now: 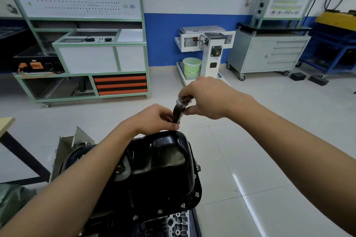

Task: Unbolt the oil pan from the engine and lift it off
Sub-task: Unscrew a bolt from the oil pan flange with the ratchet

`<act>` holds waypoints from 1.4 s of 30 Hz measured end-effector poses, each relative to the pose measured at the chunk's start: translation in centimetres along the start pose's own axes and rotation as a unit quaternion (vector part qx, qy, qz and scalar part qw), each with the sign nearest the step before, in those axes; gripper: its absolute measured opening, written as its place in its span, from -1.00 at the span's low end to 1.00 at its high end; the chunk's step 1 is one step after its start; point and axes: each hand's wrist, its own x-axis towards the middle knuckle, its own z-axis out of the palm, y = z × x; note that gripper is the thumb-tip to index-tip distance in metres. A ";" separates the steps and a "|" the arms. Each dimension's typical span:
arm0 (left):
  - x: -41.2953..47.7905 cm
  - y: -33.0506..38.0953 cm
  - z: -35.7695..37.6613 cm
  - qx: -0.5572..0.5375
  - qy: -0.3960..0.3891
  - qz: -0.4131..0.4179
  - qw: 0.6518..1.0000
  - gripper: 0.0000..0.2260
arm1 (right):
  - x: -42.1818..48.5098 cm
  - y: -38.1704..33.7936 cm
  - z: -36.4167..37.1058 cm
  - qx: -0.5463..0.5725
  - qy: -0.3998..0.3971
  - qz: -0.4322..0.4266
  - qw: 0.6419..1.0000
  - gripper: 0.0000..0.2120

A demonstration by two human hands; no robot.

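Note:
A glossy black oil pan (163,163) sits bottom-up on the engine (177,223) at the lower middle, with several bolts (196,194) showing along its right and near flange. Above its far end I hold a ratchet wrench (178,110) with a black handle and a chrome head. My left hand (156,119) grips the handle from the left. My right hand (208,98) pinches the chrome head from the right, fingers curled over its top. The tool is held in the air, clear of the pan.
A green-framed training bench (82,53) with orange drawers stands at the back left. A white engine stand (210,51) with a green bucket (191,67) is behind my hands, a grey tool cabinet (269,53) to its right. A table edge (7,125) lies at the left.

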 end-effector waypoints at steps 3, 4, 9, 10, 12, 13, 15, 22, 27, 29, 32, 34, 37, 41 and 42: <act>1.5 0.0 -0.9 0.056 -0.107 -0.114 0.986 -0.91 | 0.2 0.4 0.1 0.002 0.009 0.017 1.000 -0.65; 2.2 0.1 -1.3 0.078 -0.133 -0.138 0.978 -0.86 | 0.3 0.5 0.2 0.007 0.010 0.023 1.000 -0.62; 4.3 0.3 -1.0 0.207 -0.230 -0.196 0.931 -0.62 | 1.0 1.3 0.7 0.024 0.021 0.055 0.998 -0.55; 4.5 0.1 -0.6 0.220 -0.241 -0.198 0.924 -0.61 | 1.1 1.5 0.7 0.033 0.024 0.063 0.997 -0.56; 4.9 -0.4 -0.1 0.239 -0.240 -0.193 0.921 -0.61 | 1.3 2.0 0.9 0.058 0.031 0.073 0.995 -0.56; 5.1 -0.7 0.0 0.243 -0.232 -0.188 0.923 -0.61 | 1.4 2.2 1.1 0.070 0.036 0.077 0.994 -0.56; 5.4 -1.3 0.3 0.250 -0.213 -0.175 0.928 -0.61 | 1.5 2.4 1.3 0.081 0.046 0.082 0.992 -0.56; 6.0 -1.7 1.4 0.256 -0.184 -0.149 0.937 -0.87 | 1.0 2.0 2.1 0.066 0.087 0.084 0.990 -0.54; 5.6 -1.9 1.1 0.118 -0.176 -0.210 0.954 -0.77 | 0.6 1.9 2.3 0.082 0.096 0.102 0.987 -0.54; 5.6 -1.6 1.4 0.079 -0.157 -0.229 0.958 -0.79 | 0.2 1.6 2.2 0.082 0.117 0.091 0.985 -0.56; 5.7 -1.4 1.9 0.036 -0.132 -0.246 0.960 -0.80 | 0.0 1.0 1.8 0.074 0.147 0.061 0.984 -0.60; 5.7 -1.4 1.8 0.007 -0.131 -0.248 0.960 -0.80 | 0.0 0.8 1.5 0.075 0.146 0.065 0.984 -0.60; 5.4 -1.8 0.6 -0.098 -0.107 -0.247 0.958 -0.70 | 0.0 1.8 0.5 0.102 0.160 0.102 0.977 -0.58; 4.9 -1.7 -1.8 -0.264 -0.020 -0.248 0.932 -0.75 | 0.5 4.4 -1.3 0.184 0.197 0.157 0.950 -0.54; 4.6 -1.7 -2.5 -0.293 -0.006 -0.245 0.924 -0.80 | 0.7 5.0 -1.5 0.229 0.205 0.169 0.936 -0.54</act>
